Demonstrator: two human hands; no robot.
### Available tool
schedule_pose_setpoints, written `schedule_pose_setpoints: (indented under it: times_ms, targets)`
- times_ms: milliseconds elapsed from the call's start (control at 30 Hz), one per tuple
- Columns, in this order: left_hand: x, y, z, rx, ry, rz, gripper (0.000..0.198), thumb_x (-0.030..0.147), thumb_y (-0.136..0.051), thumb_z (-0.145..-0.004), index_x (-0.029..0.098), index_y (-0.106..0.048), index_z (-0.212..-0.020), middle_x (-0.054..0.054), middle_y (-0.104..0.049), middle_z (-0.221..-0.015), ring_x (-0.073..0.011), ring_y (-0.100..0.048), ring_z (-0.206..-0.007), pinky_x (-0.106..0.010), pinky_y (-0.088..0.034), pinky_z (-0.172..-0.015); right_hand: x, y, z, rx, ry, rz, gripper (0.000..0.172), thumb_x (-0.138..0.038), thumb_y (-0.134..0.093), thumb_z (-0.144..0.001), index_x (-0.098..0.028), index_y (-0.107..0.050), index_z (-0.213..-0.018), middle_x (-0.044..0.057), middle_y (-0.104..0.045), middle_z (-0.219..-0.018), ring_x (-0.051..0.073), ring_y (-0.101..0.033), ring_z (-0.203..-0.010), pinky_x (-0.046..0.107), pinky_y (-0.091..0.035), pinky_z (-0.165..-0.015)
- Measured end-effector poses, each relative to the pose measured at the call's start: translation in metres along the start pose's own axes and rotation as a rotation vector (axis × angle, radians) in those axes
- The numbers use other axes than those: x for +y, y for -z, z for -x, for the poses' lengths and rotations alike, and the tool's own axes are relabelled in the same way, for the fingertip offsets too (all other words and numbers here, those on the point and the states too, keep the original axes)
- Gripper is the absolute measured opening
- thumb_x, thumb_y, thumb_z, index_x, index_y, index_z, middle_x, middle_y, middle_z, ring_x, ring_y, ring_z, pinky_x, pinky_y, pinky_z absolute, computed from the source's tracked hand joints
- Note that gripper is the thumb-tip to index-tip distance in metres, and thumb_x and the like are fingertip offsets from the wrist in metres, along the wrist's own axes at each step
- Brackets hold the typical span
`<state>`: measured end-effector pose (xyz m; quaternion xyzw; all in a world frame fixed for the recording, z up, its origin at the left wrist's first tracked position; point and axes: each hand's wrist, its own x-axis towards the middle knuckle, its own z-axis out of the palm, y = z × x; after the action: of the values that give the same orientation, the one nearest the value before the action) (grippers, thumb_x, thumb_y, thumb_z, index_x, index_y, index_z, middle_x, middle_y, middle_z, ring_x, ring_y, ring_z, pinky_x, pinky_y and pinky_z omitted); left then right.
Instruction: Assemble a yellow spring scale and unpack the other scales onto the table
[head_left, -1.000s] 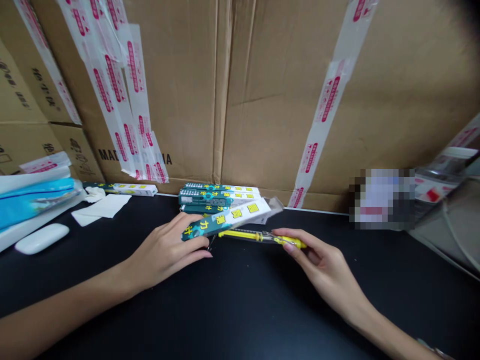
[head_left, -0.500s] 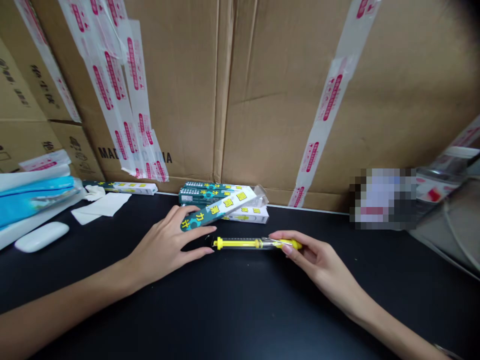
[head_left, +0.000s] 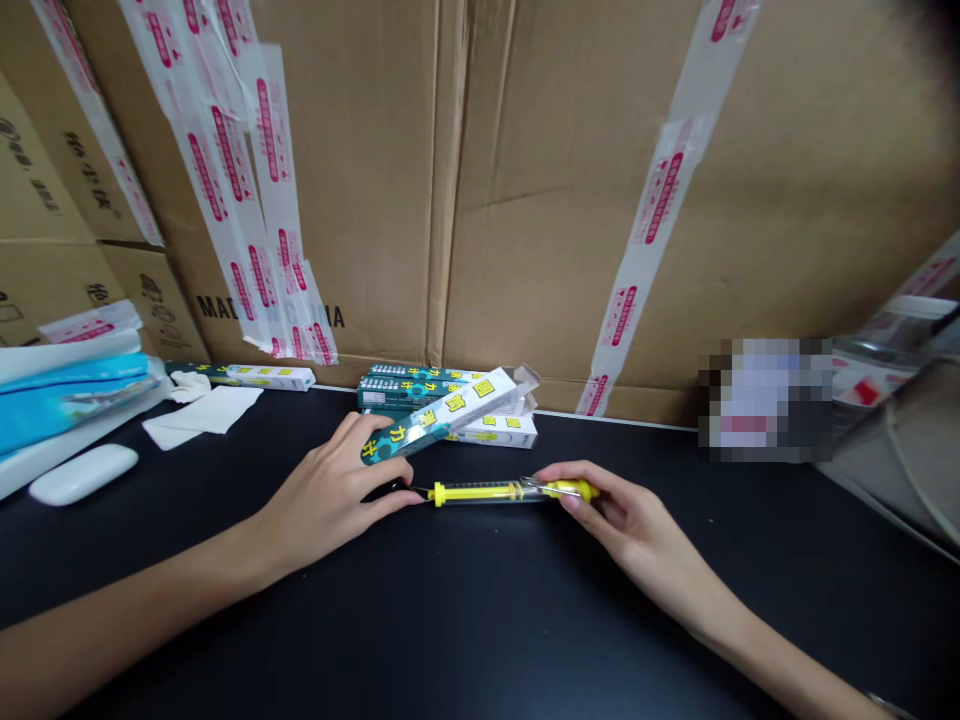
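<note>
My left hand (head_left: 326, 490) holds the near end of a long teal and white carton (head_left: 442, 420) with yellow labels, its far end open. My right hand (head_left: 622, 515) pinches the yellow end of a slim yellow and clear tester screwdriver (head_left: 480, 492). The tool lies level, its thin metal tip close to my left fingers and partly hidden by them. Behind the held carton sits a loose pile of similar cartons (head_left: 420, 392), partly covered by it.
Taped cardboard cartons (head_left: 450, 200) form a wall behind the black tabletop (head_left: 465, 620). To the left are a blue and white package (head_left: 67, 405), a white mouse (head_left: 82, 475), white paper (head_left: 202, 415) and another carton (head_left: 247, 376). A blurred object (head_left: 765, 400) stands right.
The tester screwdriver has swung from tilted to level and shifted slightly left. The held carton's open end has turned farther away from me, and both hands keep their hold.
</note>
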<state>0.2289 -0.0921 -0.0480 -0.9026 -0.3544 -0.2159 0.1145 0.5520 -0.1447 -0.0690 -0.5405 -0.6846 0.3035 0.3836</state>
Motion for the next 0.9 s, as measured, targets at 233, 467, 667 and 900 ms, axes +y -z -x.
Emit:
schedule_pose_setpoints:
  times_ms: [233,467,667,900]
  targets:
    - [0.001,0.000,0.000,0.010,0.038,0.015,0.026,0.047,-0.061,-0.094,0.025,-0.074,-0.088,-0.014,-0.047,-0.127,-0.0348,-0.054,-0.114,-0.044,-0.059,-0.073,-0.006,-0.002,0.004,0.046,0.113,0.222,0.021,-0.034,-0.053,-0.097,-0.029,-0.068,-0.109,0.004,-0.072,-0.109,0.026,-0.068,-0.101,0.040,-0.050,-0.089]
    - [-0.001,-0.001,0.001,0.053,-0.039,0.039,0.020,0.044,-0.064,-0.093,0.033,-0.077,-0.104,-0.010,-0.049,-0.128,-0.0312,-0.055,-0.115,-0.044,-0.058,-0.083,-0.007,-0.004,0.005,0.046,0.156,0.242,0.020,-0.031,-0.054,-0.095,-0.029,-0.068,-0.110,0.006,-0.073,-0.107,0.026,-0.069,-0.097,0.040,-0.055,-0.085]
    - [-0.003,0.000,0.001,0.062,-0.079,0.046,0.018,0.038,-0.062,-0.096,0.031,-0.077,-0.100,-0.011,-0.048,-0.127,-0.0307,-0.054,-0.114,-0.044,-0.057,-0.085,-0.009,-0.007,0.007,0.036,0.224,0.256,0.019,-0.033,-0.061,-0.093,-0.029,-0.063,-0.112,0.006,-0.070,-0.111,0.025,-0.068,-0.102,0.041,-0.055,-0.091]
    - [0.003,0.002,0.002,0.173,-0.287,-0.188,0.052,0.020,-0.059,-0.098,0.051,-0.051,-0.139,-0.007,-0.053,-0.125,-0.0281,-0.058,-0.109,-0.039,-0.054,-0.084,-0.005,-0.009,0.012,0.239,0.223,0.234,0.058,-0.052,-0.074,-0.083,-0.026,-0.045,-0.126,0.010,-0.070,-0.117,0.027,-0.070,-0.100,0.042,-0.059,-0.089]
